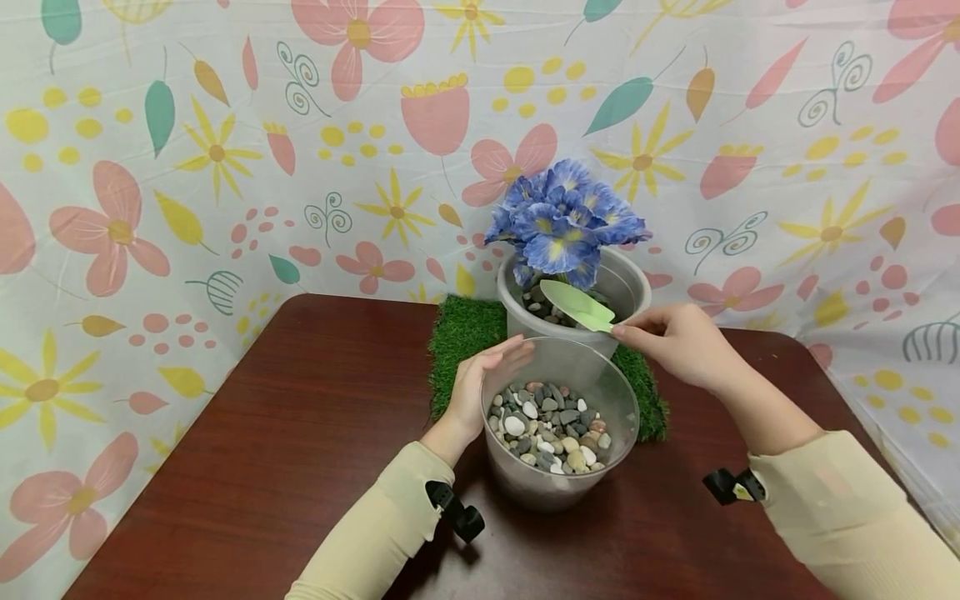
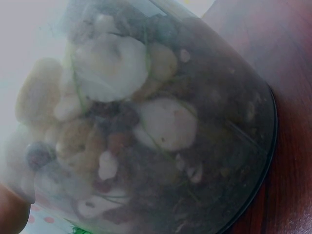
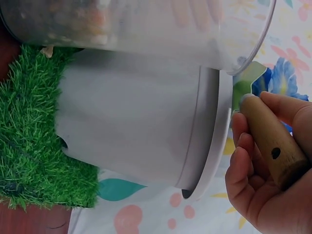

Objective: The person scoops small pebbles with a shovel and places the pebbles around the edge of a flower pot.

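Observation:
A light-green hand trowel (image 1: 573,304) with a wooden handle (image 3: 273,139) is gripped in my right hand (image 1: 678,342). Its blade is over the near rim of a grey flower pot (image 3: 131,117) holding blue flowers (image 1: 566,221) and some stones. In front of that pot stands a clear plastic tub (image 1: 555,492) with many mixed pebbles (image 1: 551,425) inside. My left hand (image 1: 472,387) rests against the tub's left side, fingers extended along the wall near the rim. Through the cloudy wall, white and tan stones (image 2: 168,124) show in the left wrist view.
The flower pot stands on a mat of artificial grass (image 1: 468,333). Under everything is a dark red-brown table (image 1: 300,433). A flower-printed cloth (image 1: 225,167) hangs behind and along the sides. The two vessels stand close together.

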{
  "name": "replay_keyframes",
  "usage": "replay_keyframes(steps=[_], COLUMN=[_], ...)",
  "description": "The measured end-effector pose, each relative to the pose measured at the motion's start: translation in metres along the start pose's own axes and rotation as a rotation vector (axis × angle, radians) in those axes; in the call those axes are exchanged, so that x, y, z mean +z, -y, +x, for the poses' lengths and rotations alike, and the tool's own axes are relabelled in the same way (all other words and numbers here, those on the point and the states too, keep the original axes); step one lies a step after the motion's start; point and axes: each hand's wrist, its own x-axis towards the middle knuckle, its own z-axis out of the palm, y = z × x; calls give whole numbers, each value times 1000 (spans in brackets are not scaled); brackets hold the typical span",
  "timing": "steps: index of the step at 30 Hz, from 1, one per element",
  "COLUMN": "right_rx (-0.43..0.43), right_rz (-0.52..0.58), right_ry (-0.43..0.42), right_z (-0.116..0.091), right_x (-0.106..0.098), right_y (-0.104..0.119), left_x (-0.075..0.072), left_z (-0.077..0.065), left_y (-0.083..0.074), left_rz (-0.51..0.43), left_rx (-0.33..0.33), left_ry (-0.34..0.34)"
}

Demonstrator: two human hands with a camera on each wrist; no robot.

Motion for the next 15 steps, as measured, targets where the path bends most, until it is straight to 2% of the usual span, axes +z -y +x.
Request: replay_keyframes(steps=[6,15], right_rx=[14,53], right_rz=[5,-4], right_ry=[-11,-18], right_z=[-5,-13], right_x=[3,5], right_y=[-2,-3], left_x=[1,6], left_z=[0,0], left_y=[-2,-6], left_rz=[12,-31], left_rx=[-15,-51], left_ry=[-12,-54])
